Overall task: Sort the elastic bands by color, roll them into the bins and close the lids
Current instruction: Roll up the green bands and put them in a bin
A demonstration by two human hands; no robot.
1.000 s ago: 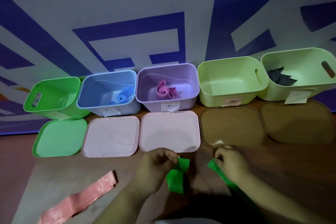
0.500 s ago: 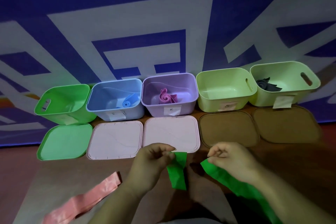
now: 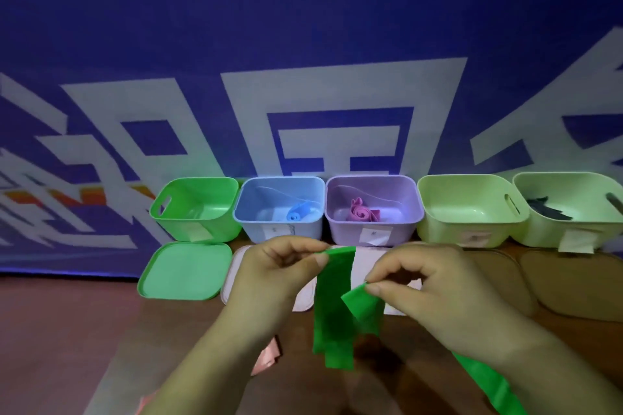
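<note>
- Band of green elastic (image 3: 332, 307) hangs in the air above the desk (image 3: 175, 330), held at two places; its long end trails low under the right forearm.
- Fingers of the left hand (image 3: 269, 276) are clamped on its upper end.
- Fingers of the right hand (image 3: 435, 286) pinch a folded part, just to the right and a little lower.
- Pink band (image 3: 268, 357) lies on the desk below the left wrist.
- Behind the fingers lie pink lids (image 3: 362, 263), partly hidden, a green lid (image 3: 183, 269) to the left, brown lids (image 3: 573, 283) to the right.
- Further behind stand open bins: green bin (image 3: 195, 212), blue bin (image 3: 279, 229) with a blue roll (image 3: 296, 214), purple bin (image 3: 374, 229) with a pink roll (image 3: 362, 214), two pale green bins (image 3: 468, 222).
</note>
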